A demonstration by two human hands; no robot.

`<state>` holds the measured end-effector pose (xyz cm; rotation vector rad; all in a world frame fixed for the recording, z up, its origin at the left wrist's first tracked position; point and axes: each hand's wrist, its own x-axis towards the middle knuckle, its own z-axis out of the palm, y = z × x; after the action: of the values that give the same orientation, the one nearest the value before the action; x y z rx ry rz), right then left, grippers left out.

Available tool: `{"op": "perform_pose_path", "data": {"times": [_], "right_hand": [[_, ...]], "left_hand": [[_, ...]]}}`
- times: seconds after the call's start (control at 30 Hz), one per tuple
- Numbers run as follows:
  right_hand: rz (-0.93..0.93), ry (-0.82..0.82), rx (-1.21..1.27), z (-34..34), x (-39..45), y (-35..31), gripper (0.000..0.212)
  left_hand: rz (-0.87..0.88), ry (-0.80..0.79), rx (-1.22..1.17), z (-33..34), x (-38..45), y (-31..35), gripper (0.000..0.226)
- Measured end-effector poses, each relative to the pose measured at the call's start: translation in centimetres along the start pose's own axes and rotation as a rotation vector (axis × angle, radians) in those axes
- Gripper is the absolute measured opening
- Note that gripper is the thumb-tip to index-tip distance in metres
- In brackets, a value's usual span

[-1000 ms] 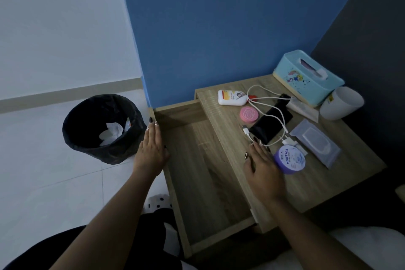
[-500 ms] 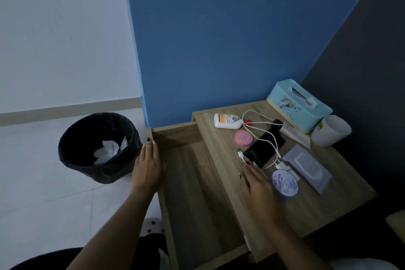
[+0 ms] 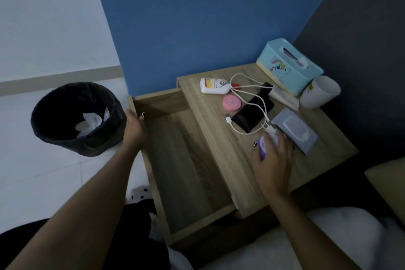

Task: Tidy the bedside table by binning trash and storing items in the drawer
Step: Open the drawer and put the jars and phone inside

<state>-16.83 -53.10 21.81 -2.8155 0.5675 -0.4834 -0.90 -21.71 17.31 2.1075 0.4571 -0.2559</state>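
Storing step in hand. Right hand (image 3: pixel 272 160) closed over purple jar (image 3: pixel 264 146), near edge of tabletop (image 3: pixel 219 138). Left hand (image 3: pixel 134 126) gripping far-left wall of open drawer (image 3: pixel 186 160). Next, likely: lift jar leftward into drawer.

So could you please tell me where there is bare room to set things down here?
The open drawer is bare throughout, from the left hand on its side wall to the tabletop edge. The tabletop has a free strip along its drawer-side edge. It is crowded from the white bottle through the phone and cable to the wipes pack, where the right hand covers the purple jar.
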Motion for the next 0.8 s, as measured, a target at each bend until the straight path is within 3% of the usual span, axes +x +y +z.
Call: {"op": "perform_pose_path", "data": {"times": [0.1, 0.23, 0.4, 0.57, 0.8], "right_hand": [[0.096, 0.012, 0.085, 0.3, -0.4, 0.0, 0.049], [0.111, 0.037, 0.11, 0.3, -0.3, -0.3, 0.053], [-0.038, 0.054, 0.19, -0.7, 0.0, -4.6, 0.061], [-0.163, 0.069, 0.439, 1.1, 0.7, -12.4, 0.063], [-0.277, -0.184, 0.468, 8.9, 1.8, -20.2, 0.065]], "left_hand": [[-0.019, 0.003, 0.018, -0.2, -0.3, 0.3, 0.053], [-0.026, -0.01, 0.036, -0.3, -0.6, 0.6, 0.059], [-0.02, 0.0, -0.012, -0.5, -1.4, 1.1, 0.05], [0.083, -0.019, 0.009, -1.4, -2.2, 0.5, 0.039], [0.06, 0.011, 0.029, -0.9, -1.7, 0.0, 0.049]]}}
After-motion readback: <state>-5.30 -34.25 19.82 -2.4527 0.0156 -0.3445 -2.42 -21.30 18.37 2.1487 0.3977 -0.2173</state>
